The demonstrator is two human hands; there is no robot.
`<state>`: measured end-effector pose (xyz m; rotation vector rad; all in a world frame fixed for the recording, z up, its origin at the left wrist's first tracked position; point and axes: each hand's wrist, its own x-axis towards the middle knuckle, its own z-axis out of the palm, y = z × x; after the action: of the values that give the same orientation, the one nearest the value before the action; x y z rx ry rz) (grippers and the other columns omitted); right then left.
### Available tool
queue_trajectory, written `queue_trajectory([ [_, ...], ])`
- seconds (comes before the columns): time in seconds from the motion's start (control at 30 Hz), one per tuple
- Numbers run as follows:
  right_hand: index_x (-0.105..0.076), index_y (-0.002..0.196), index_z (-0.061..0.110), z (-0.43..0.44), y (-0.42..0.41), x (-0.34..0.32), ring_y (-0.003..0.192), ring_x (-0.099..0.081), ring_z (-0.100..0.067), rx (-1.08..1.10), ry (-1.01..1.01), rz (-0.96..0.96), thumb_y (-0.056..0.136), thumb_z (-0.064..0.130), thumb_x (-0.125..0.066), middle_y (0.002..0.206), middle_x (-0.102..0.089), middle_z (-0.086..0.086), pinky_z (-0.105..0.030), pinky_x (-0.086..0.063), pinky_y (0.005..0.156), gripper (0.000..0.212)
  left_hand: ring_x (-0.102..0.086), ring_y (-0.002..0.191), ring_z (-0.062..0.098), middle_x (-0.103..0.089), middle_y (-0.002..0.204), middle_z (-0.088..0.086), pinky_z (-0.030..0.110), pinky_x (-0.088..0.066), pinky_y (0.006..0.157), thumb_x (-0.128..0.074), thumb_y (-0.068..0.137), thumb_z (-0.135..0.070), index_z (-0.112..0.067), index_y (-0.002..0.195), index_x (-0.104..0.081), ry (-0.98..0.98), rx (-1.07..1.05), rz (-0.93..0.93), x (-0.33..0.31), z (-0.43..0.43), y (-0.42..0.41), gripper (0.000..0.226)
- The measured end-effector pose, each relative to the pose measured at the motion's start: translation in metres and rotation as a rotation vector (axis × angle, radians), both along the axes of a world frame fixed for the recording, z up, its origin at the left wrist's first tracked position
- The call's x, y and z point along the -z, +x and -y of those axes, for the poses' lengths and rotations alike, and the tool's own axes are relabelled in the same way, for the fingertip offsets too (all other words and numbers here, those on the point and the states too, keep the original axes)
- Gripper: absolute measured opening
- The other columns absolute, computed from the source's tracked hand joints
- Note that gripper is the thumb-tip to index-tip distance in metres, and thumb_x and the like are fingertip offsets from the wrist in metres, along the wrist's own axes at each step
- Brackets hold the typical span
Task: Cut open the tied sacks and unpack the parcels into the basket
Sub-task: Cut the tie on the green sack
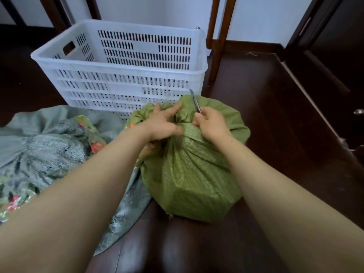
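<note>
Hands met at the top of the green sack, which stood on the dark wooden floor just in front of the white slotted basket. I saw the left hand laid over the bunched neck of that sack. Its fingers were spread and only lightly bent on the far side, and the thumb pressed in from the near side, so the gathered cloth was pinched between them. The right hand sat just beside it across the neck, curled round the handle of a knife. The blade stuck up and away from me, its tip showing against the basket's near wall. I could not tell whether the blade touched the cloth, nor what tied the neck. Below, the sack bulged with flat, boxy sides. To its left a grey sack lay slack and crumpled on the floor, red and green print showing in its folds, one edge touching the green sack.
</note>
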<state>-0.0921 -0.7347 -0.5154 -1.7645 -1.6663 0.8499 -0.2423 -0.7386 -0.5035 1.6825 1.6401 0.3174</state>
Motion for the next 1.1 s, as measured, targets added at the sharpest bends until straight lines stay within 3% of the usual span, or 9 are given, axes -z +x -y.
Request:
queue_trajectory([
  [0.07, -0.061, 0.101, 0.01, -0.003, -0.004, -0.005, 0.096, -0.062, -0.029, 0.001, 0.037, 0.044, 0.099, 0.022, -0.042, 0.099, -0.068, -0.01, -0.043, -0.049, 0.088, 0.023, 0.017, 0.145, 0.03, 0.02, 0.159, 0.003, 0.053, -0.003, 0.116, -0.069, 0.079, -0.025, -0.049, 0.147, -0.004, 0.012, 0.113, -0.266, 0.01, -0.002, 0.0, 0.098],
  [0.13, -0.058, 0.105, 0.011, -0.005, -0.008, -0.013, 0.093, -0.063, -0.028, 0.014, 0.089, 0.035, 0.1, 0.023, -0.04, 0.1, -0.067, -0.009, -0.045, -0.05, 0.085, 0.023, 0.022, 0.144, 0.024, 0.017, 0.159, 0.0, 0.057, -0.004, 0.114, -0.073, 0.076, -0.031, -0.046, 0.148, 0.002, 0.106, 0.13, -0.407, 0.021, -0.006, -0.003, 0.105],
  [0.3, -0.055, 0.105, 0.012, 0.003, -0.011, -0.023, 0.089, -0.061, -0.026, 0.021, 0.12, -0.029, 0.1, 0.02, -0.039, 0.099, -0.064, -0.006, -0.045, -0.052, 0.081, 0.019, -0.027, 0.139, 0.027, -0.033, 0.149, 0.009, 0.049, -0.025, 0.113, -0.08, 0.065, -0.03, -0.023, 0.15, -0.009, 0.197, -0.049, -0.117, 0.039, -0.008, -0.01, 0.111],
  [0.5, -0.057, 0.069, 0.009, 0.004, -0.015, -0.026, 0.032, -0.036, 0.001, 0.034, -0.005, -0.341, 0.099, 0.014, -0.045, 0.051, -0.047, 0.011, -0.019, -0.031, 0.045, 0.032, -0.053, 0.112, 0.025, -0.064, 0.109, 0.002, 0.038, -0.038, 0.102, -0.072, 0.074, -0.052, -0.023, 0.122, -0.056, 0.195, 0.04, -0.316, 0.034, -0.008, -0.02, 0.059],
  [0.63, -0.054, 0.056, 0.011, 0.003, -0.011, -0.013, 0.033, -0.03, -0.006, 0.047, -0.019, -0.415, 0.097, 0.017, -0.049, 0.038, -0.041, 0.005, -0.025, -0.027, 0.043, 0.042, -0.06, 0.093, 0.022, -0.057, 0.074, -0.013, 0.032, -0.044, 0.093, -0.079, 0.073, -0.033, -0.03, 0.076, -0.057, 0.283, -0.01, -0.019, 0.008, -0.011, -0.01, 0.022],
  [0.73, -0.06, 0.062, 0.01, -0.007, 0.002, -0.016, 0.035, -0.033, -0.007, 0.124, 0.049, -0.48, 0.096, 0.025, -0.053, 0.048, -0.047, -0.003, -0.021, -0.028, 0.039, 0.038, -0.062, 0.079, 0.012, -0.063, 0.08, -0.011, 0.017, -0.048, 0.077, -0.078, 0.075, -0.016, -0.024, 0.079, -0.062, 0.228, -0.005, 0.247, -0.008, -0.012, 0.0, 0.018],
  [0.93, -0.058, 0.064, 0.012, -0.014, 0.017, -0.014, 0.033, -0.036, 0.0, 0.17, 0.054, -0.506, 0.095, 0.032, -0.056, 0.036, -0.043, 0.011, -0.018, -0.031, 0.044, 0.037, -0.069, 0.065, 0.014, -0.072, 0.072, 0.003, 0.026, -0.056, 0.069, -0.067, 0.08, 0.001, -0.014, 0.081, -0.066, -0.036, -0.012, 0.539, -0.009, -0.013, 0.021, 0.015],
  [1.03, -0.059, 0.078, 0.012, -0.008, 0.027, -0.023, 0.037, -0.046, 0.001, 0.042, -0.069, -0.572, 0.077, 0.028, -0.077, 0.049, -0.053, 0.011, -0.013, -0.035, 0.038, 0.025, -0.068, 0.073, 0.03, -0.072, 0.074, 0.011, 0.036, -0.053, 0.077, -0.064, 0.066, -0.006, -0.014, 0.069, -0.071, -0.11, -0.076, 0.647, -0.009, -0.015, 0.024, 0.011],
  [1.1, -0.061, 0.092, 0.011, -0.006, 0.033, -0.024, 0.052, -0.059, -0.004, -0.027, -0.132, -0.613, 0.059, 0.018, -0.087, 0.066, -0.062, 0.005, -0.017, -0.048, 0.05, 0.043, -0.062, 0.062, 0.026, -0.067, 0.063, 0.008, 0.029, -0.05, 0.065, -0.055, 0.072, -0.01, -0.016, 0.054, -0.069, -0.153, -0.058, 0.734, -0.01, -0.015, 0.026, 0.024],
])
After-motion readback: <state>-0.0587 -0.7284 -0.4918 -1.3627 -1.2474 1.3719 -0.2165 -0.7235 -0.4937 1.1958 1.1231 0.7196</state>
